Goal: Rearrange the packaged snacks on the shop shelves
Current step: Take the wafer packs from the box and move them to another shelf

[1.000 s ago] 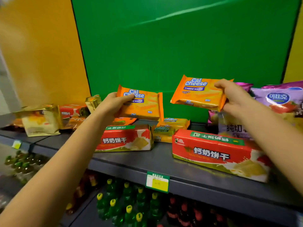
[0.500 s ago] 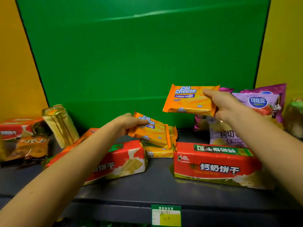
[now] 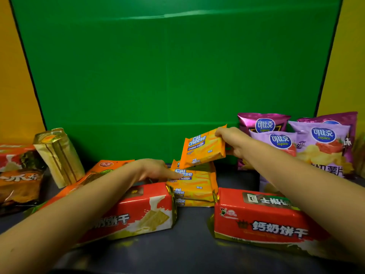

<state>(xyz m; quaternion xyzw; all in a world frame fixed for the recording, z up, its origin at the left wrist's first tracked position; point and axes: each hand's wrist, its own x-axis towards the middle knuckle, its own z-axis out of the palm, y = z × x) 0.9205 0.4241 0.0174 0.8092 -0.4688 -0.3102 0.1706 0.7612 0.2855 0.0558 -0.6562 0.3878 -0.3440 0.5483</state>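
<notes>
**Item 1, in hand.** Flat orange plastic-film Cal Cheese wafer pack (image 3: 203, 148). My right hand (image 3: 234, 142) pinches its upper right corner, fingers curled round the edge. The pack hangs tilted, label towards me. Its lower left corner is at the top of the stack, and I cannot tell whether it is touching or just above.

**Item 2, destination.** Stack of matching orange wafer packs (image 3: 192, 187), lying flat at the back of the dark grey shelf board (image 3: 187, 252).

**Item 3, steadying hand.** My left hand (image 3: 156, 169) has straight fingers and grips nothing. Its fingertips rest on the top pack of the stack.

**Item 4, neighbours.**
- Left red glossy biscuit carton (image 3: 138, 212), under my left forearm.
- Right red glossy biscuit carton (image 3: 262, 222), in front of the stack to its right.
- Purple foil crisp bags (image 3: 320, 143), upright just behind my right wrist.
- Gold foil cake packet (image 3: 59, 155), leaning at far left.

**Handling note (my judgement).** The step is laying Item 1 on Item 2.
- Level the pack first, with the label matching those below.
- Lower it flat rather than corner-first, since slick film lets a stack shear.
- Draw the left fingertips clear before it lands, then press lightly on top.
- Let go only once it is fully supported.
- Keep the right wrist off the crisp bags, which look easy to topple.
</notes>
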